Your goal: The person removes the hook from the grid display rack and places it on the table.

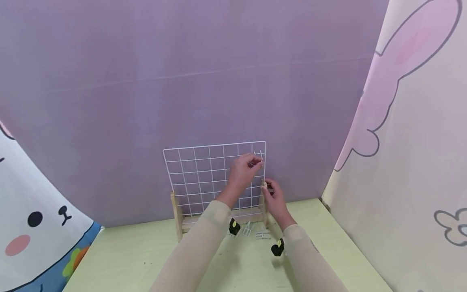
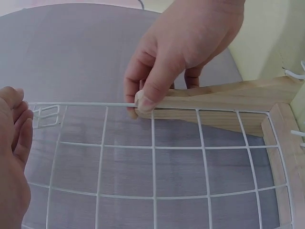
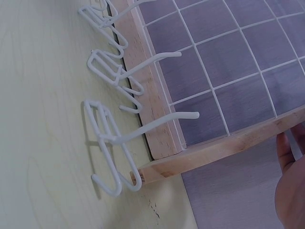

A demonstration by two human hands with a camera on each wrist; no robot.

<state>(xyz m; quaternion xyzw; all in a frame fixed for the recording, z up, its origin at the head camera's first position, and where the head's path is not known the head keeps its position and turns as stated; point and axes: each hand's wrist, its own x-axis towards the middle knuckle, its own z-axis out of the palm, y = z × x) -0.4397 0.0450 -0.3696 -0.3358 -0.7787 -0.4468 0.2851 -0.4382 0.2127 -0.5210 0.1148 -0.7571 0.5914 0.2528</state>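
Observation:
A white wire grid panel [image 1: 211, 174] stands upright in a wooden stand [image 1: 178, 215]. At its upper right corner a white wire hook [image 2: 46, 116] sits against the grid. My left hand [image 1: 242, 170] is at this hook with curled fingers and appears to pinch its front end; the fingertips partly hide the contact. Lower down, my right hand [image 2: 186, 43] grips the rounded top of the stand's right wooden post [image 2: 209, 101], thumb in front and fingers behind. In the right wrist view only part of the right hand [image 3: 290, 186] shows, beside the post.
Three more white wire hooks lie on the pale tabletop [image 1: 127, 255] before the stand, the nearest hook [image 3: 109, 138] by the post's foot. A purple cloth [image 1: 182, 81] hangs behind the grid. Printed cloths flank the table, one at the right [image 1: 419, 142].

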